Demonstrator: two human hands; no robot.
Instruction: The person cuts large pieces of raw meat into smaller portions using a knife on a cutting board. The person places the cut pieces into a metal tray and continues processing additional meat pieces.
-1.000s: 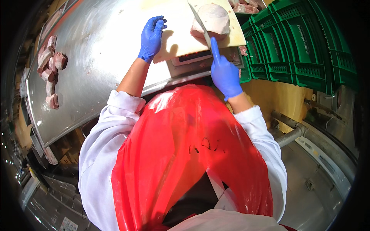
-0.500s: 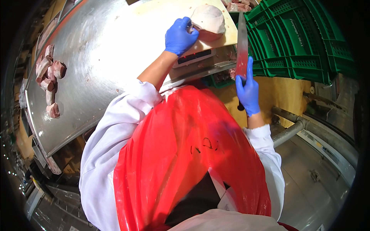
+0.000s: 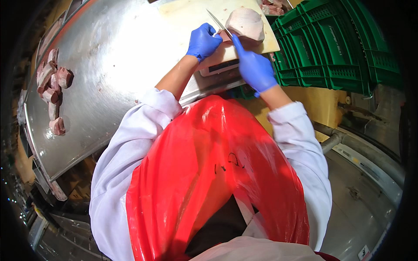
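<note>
A large pale piece of meat, fatty on top and redder below, rests near the right end of the cream cutting board. My left hand, in a blue glove, is closed on a flap at the meat's left side. My right hand, gloved in blue too, grips a knife, its handle hidden under the fingers. The narrow blade points away and to the left, lying over the meat just beside my left fingers. How deep the edge sits cannot be made out.
Several chunks of cut meat lie at the left of the steel table. Green crates stand right of the board, with more meat pieces beyond it. A device with a dark panel sits under the board's near edge.
My right hand has swung the knife up and left from beside the crates to the meat. My left hand keeps its hold; the meat and board appear slightly farther right in view.
</note>
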